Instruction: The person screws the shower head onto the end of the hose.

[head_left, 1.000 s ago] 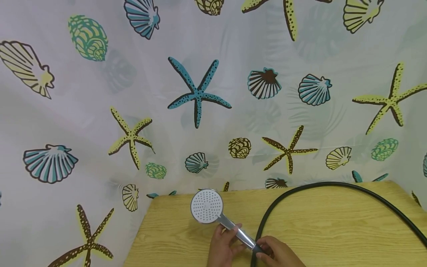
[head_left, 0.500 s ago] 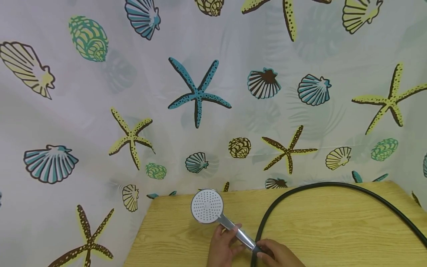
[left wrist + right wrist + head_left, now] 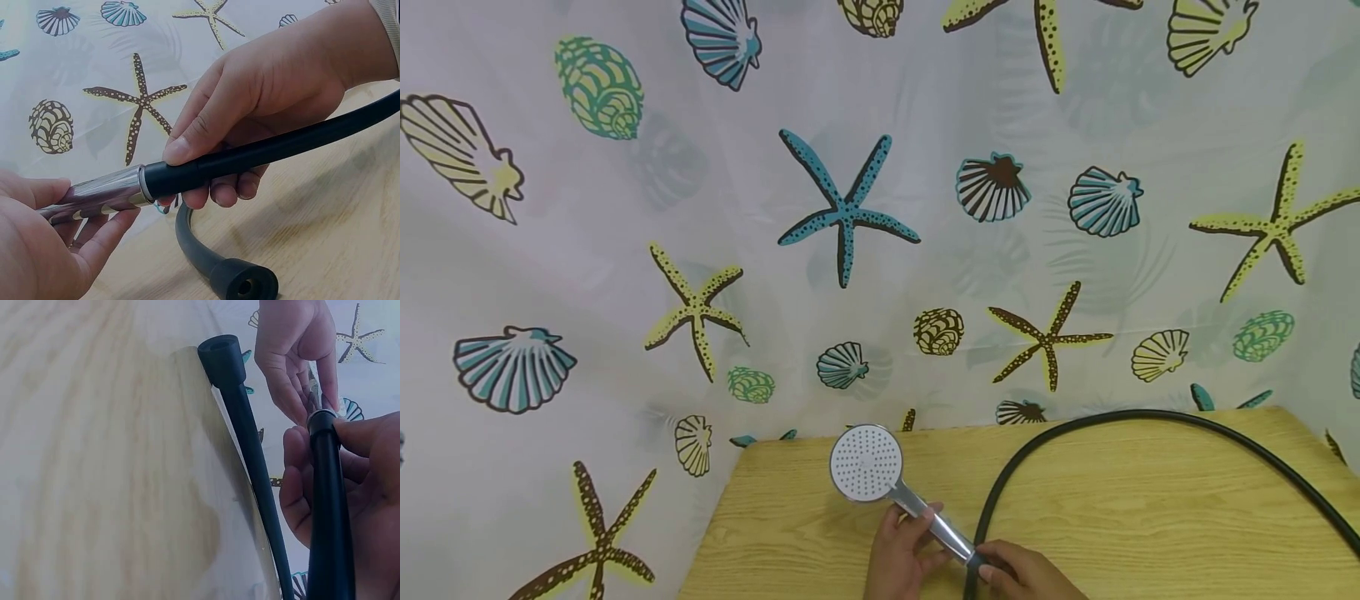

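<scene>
A chrome hand shower head [image 3: 866,463] with a round, dotted white face is held over the wooden table, face up. My left hand [image 3: 901,552] grips its handle [image 3: 952,540], fingers and thumb around the chrome. At the handle's lower end, my right hand [image 3: 1026,571] pinches the black fitting of a shower hose [image 3: 181,177]. In the left wrist view the fitting sits against the chrome rim, thumb on top and fingers beneath. Whether threads engage inside is hidden. The hose's other end [image 3: 245,281], a black connector with a hole, lies on the table.
The hose [image 3: 1138,414] arcs across the pale wooden table [image 3: 1150,500] toward the right edge. A white curtain [image 3: 910,275] printed with starfish and shells hangs behind the table and along its sides.
My right hand's fingers have shifted very slightly at the fitting. The shower head, left hand and hose stay in place.
</scene>
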Demonstrator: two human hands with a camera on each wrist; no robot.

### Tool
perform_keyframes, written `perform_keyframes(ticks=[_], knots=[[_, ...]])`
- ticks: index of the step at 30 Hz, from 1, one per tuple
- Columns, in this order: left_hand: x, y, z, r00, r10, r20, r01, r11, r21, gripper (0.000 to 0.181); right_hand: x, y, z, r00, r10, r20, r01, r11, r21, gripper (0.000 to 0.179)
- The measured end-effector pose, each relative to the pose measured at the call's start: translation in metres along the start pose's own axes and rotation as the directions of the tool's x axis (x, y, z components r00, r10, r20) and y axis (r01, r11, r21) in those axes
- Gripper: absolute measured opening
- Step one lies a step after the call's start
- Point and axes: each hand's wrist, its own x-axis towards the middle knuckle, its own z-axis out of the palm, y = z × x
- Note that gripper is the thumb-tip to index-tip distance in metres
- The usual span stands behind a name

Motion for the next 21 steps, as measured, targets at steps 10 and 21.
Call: perform_keyframes(ticks=[10, 21], knots=[[0.0007, 0.0007, 0.0003, 1.000, -0.004, 0.002, 0.004, 1.000, 0.000, 0.067, -0.0023, -0.0033, -0.0027, 0.999, 0.008, 0.034, -0.011, 0.996, 0.093, 0.036], [0.0024, 0.0008, 0.0004, 1.000, -0.015, -0.005, 0.015, 1.000, -0.009, 0.067, -0.0031, -0.0008, -0.0063, 0.997, -0.024, 0.078, 0.011, 0.986, 0.167, 0.036]])
